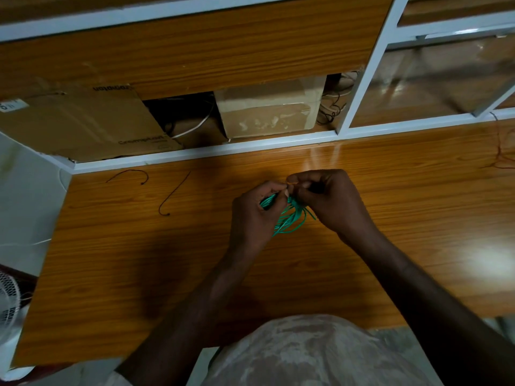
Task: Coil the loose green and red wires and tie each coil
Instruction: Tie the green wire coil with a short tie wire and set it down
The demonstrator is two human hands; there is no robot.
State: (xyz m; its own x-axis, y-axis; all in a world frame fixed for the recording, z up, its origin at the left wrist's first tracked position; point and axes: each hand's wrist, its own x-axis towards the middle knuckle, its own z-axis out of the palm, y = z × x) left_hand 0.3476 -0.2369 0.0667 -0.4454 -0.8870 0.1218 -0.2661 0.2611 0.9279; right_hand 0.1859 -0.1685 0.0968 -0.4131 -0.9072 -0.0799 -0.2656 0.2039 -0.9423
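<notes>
A green wire coil hangs between my two hands above the middle of the wooden desk. My left hand grips one side of the bundle, its fingers curled round the strands. My right hand pinches the top of the bundle right beside the left thumb. The lower loops of the coil fan out below the hands. A loose red wire lies at the desk's far right edge, thin and partly cut off by the frame.
Two short dark wire pieces lie on the desk's back left. Cardboard boxes sit in the shelf behind a white rail. A white fan stands at the lower left.
</notes>
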